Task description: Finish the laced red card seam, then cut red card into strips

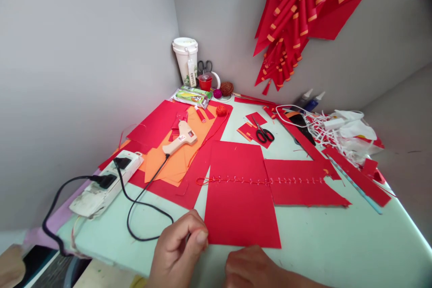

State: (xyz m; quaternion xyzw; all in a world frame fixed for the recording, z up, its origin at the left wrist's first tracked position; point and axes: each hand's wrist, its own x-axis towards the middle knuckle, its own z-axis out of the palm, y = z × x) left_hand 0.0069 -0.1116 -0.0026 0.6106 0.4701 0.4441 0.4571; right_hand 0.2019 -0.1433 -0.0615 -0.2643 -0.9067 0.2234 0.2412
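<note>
My left hand [182, 247] is closed, its thumb curled against the bent fingers beside the lower-left edge of a red sheet of card [241, 216]. Nothing shows in it. At the near edge of that card, my right hand [249, 267] forms a fist, knuckles up, also with nothing visible in it. A knotted red cord [243, 180] with small pale fastenings runs across the card, a loop sticking out at its left. It continues onto a notched red strip [303, 194] lying to the right. Beyond the card lie black-handled scissors [264, 134] on red scraps.
A glue gun [180, 138] lies on orange paper [168, 168]; its cable loops near my left hand. A power strip [106, 184] sits at left. White shreds [337, 135] pile at right. A white cup [186, 60] stands behind. Red paper firecrackers [293, 13] hang on the wall.
</note>
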